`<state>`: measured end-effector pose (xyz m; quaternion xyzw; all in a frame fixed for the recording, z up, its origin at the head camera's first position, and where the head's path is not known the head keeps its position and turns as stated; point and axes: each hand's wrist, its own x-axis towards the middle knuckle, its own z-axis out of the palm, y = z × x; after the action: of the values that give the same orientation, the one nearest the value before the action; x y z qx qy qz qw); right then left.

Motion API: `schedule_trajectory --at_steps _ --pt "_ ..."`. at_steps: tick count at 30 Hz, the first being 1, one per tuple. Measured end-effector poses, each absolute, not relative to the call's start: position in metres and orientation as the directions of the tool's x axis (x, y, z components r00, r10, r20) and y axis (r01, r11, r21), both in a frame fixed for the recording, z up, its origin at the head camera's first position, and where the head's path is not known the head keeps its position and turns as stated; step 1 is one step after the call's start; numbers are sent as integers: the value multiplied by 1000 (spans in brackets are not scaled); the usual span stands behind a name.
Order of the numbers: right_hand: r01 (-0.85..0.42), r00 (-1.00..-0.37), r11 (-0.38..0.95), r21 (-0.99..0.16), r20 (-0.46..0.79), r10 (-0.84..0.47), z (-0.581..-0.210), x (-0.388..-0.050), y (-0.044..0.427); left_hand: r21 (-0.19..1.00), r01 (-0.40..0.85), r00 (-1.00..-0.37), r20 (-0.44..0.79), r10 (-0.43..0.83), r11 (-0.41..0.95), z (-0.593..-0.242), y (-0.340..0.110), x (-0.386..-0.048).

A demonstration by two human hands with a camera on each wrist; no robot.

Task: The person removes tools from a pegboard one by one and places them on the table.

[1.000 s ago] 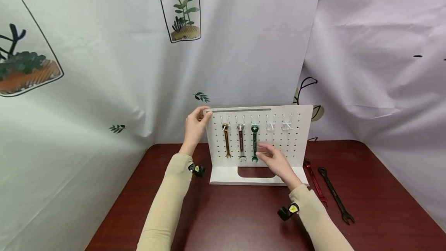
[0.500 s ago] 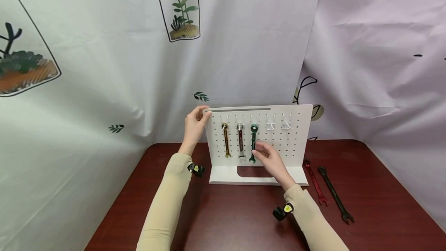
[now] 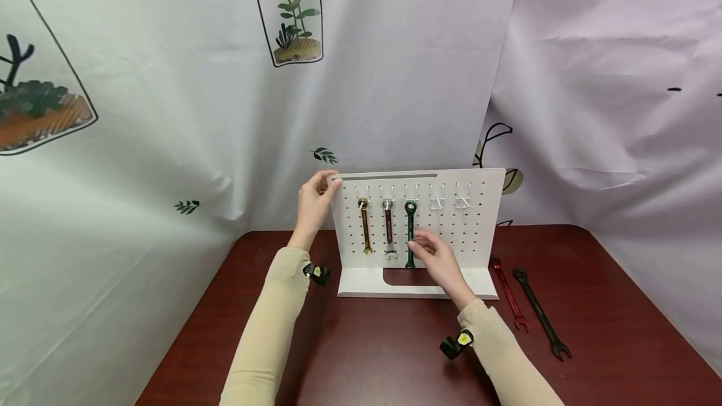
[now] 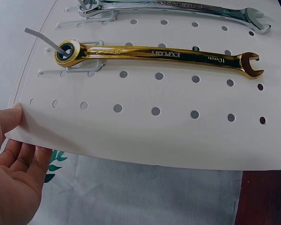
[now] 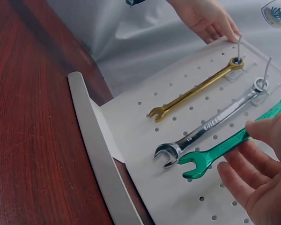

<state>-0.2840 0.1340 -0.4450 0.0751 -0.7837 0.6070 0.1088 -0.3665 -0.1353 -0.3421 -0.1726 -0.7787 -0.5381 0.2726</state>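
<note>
A white pegboard (image 3: 479,230) stands upright on the table. My left hand (image 3: 316,205) pinches its upper left corner, thumb in front and fingers behind, as the left wrist view also shows. My right hand (image 3: 442,262) pinches the shaft of a green combination wrench (image 5: 213,157) between thumb and fingers; its ring end is by the third hook from the left. In the right wrist view the wrench stands off the board face. To its left hang a silver wrench (image 5: 220,119) and a gold wrench (image 4: 154,54), each with its ring end on a hook.
Two more hooks (image 3: 464,201) on the right of the board carry nothing. A red wrench (image 3: 510,296) and a black wrench (image 3: 541,313) lie on the dark red table (image 3: 383,349) to the right. A printed white cloth (image 3: 395,80) hangs behind.
My right hand has moved slightly left and taken hold of the green wrench. Its lower end has swung out from the board. The left hand has stayed on the corner.
</note>
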Motion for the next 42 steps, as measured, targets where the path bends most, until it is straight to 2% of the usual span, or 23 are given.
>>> schedule_trajectory --at_steps 6,30,42 --pt "-254 -964 191 -948 264 30 -446 -285 133 755 549 -803 595 -24 358 -345 -135 -366" --pt "-286 -954 191 -939 297 32 -435 -277 134 745 567 -794 608 -7 353 -343 -134 -368" --pt "-332 -938 291 -897 347 0 -428 -265 133 737 567 -789 614 -15 368 -344 -137 -368"
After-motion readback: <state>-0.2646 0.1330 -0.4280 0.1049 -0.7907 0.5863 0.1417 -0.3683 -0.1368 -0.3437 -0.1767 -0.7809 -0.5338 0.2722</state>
